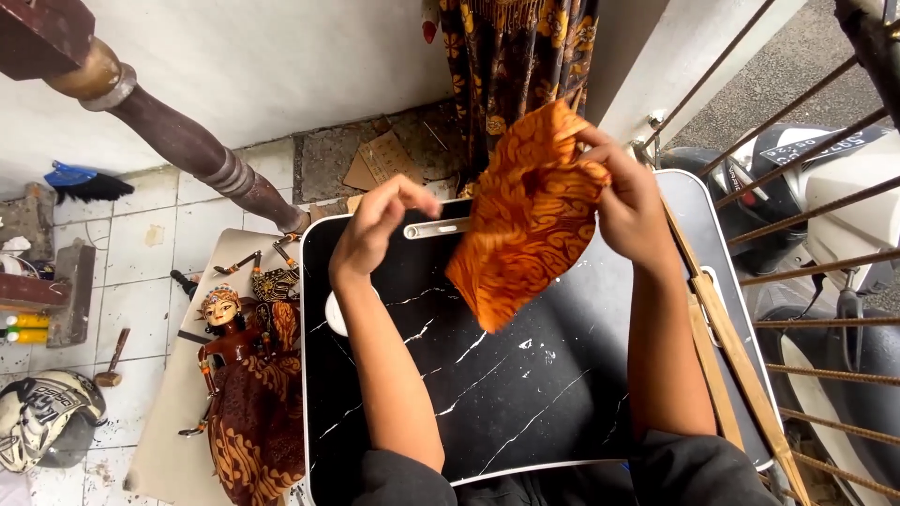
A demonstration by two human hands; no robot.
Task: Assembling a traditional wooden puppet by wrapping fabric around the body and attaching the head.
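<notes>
The orange cloth is a soft piece of batik, bright orange with a fine darker brown curling pattern all over, and it hangs crumpled and partly folded in the air between the two hands, above the far half of the black bench. The right hand grips its upper right edge, the fingers curled and pinching the fabric near its top corner. The left hand sits just left of the cloth with its fingers bent and drawn together toward the cloth's left edge; whether they actually pinch it cannot be told. The cloth's lower point droops toward the bench top without clearly touching it. The bench is glossy black with thin white marble-like veins and a pale rim, and a silver slot runs along its far edge, just under the left fingers. Left of the left forearm, on a beige board on the tiled floor, lies a wooden puppet with a painted face and brown batik skirt. Right of the right forearm, wooden slats lean along the bench edge.
</notes>
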